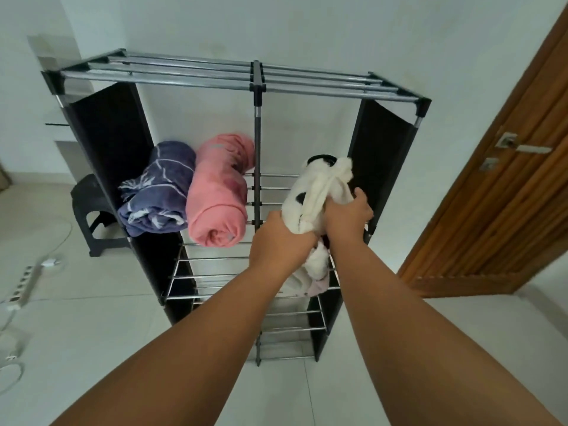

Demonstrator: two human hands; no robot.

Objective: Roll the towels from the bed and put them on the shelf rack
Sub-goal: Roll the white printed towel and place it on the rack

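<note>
A metal shelf rack (255, 78) with black fabric sides stands against the white wall. On its upper shelf, left half, lie a rolled purple towel (159, 189) and a rolled pink towel (219, 192) side by side. A white towel with black spots (319, 186) sits on the right half of the same shelf, loosely rolled, with its near end hanging down over the shelf edge. My left hand (278, 244) and my right hand (349, 218) both grip its near end.
A wooden door (504, 192) with a metal handle stands open at the right. A black plastic stool (92, 210) sits left of the rack. A white power strip (23, 284) and cables lie on the tiled floor at the left.
</note>
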